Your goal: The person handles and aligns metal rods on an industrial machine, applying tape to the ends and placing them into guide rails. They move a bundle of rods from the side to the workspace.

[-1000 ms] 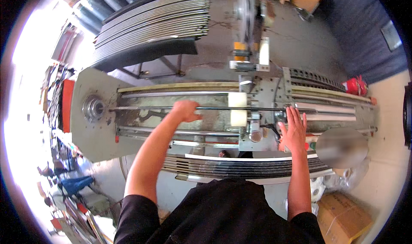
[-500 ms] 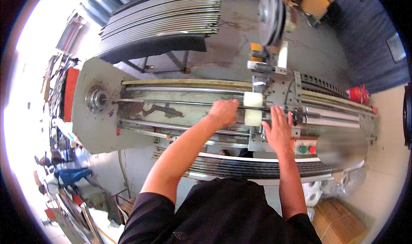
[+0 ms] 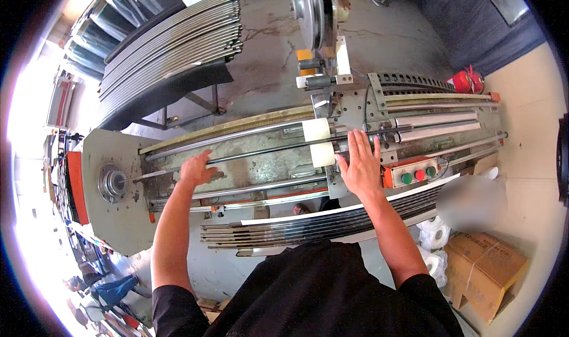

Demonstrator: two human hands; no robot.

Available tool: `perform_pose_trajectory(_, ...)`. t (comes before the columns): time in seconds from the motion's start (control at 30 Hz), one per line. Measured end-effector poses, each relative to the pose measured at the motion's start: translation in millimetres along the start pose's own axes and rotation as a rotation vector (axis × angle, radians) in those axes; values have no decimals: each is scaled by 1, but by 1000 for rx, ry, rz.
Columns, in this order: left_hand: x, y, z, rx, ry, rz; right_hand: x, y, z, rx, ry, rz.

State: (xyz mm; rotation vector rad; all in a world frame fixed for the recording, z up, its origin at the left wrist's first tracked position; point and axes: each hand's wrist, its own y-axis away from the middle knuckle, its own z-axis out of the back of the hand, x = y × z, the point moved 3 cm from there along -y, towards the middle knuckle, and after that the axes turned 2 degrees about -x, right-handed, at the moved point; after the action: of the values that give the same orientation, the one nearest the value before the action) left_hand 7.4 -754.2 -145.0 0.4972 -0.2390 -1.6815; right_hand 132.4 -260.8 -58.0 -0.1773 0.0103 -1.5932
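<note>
A long thin dark rod [image 3: 261, 151] runs lengthwise over a bench machine, its left end toward a round metal chuck [image 3: 112, 183]. My left hand [image 3: 197, 170] lies over the rod near that end, with finger and thumb apart. My right hand [image 3: 361, 168] is stretched flat, its fingertips over the rod beside the metal carriage plate [image 3: 349, 109]. Just left of it, a cream-white block [image 3: 319, 143] surrounds or backs the rod; I cannot tell which. What lies under my palms is hidden.
Many metal rods lie on a dark-covered rack [image 3: 172, 47] at the far left. More rods [image 3: 284, 230] rest along the near side. A wheel [image 3: 308, 17] stands behind the carriage. A button box [image 3: 412, 172] sits right of my right hand; a cardboard box [image 3: 480, 266] stands at lower right.
My left hand has slid left along the rod, away from the white block toward the chuck. My right hand stays by the carriage, flat. The whole view has shifted and turned.
</note>
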Motion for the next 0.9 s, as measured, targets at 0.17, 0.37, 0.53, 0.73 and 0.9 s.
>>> perform_pose_trajectory(0.17, 19, -8, 9, 167, -127, 141, 3, -1, -1, -24, 17, -30)
perform_pose_trajectory(0.37, -68, -18, 4, 199, -127, -89, 2, 0, -3, -55, 31, -17)
perform_pose_trajectory(0.53, -159, -20, -3, 98, -78, -262, 1, 0, -8, -50, 65, 5)
perform_pose_trajectory(0.73, -256, -21, -8, 53, 26, -392, -2, 1, -9, -64, 44, 15)
perform_pose_trajectory(0.9, -285, -12, -14, -82, 75, -504, -4, -1, -5, -79, 50, 47)
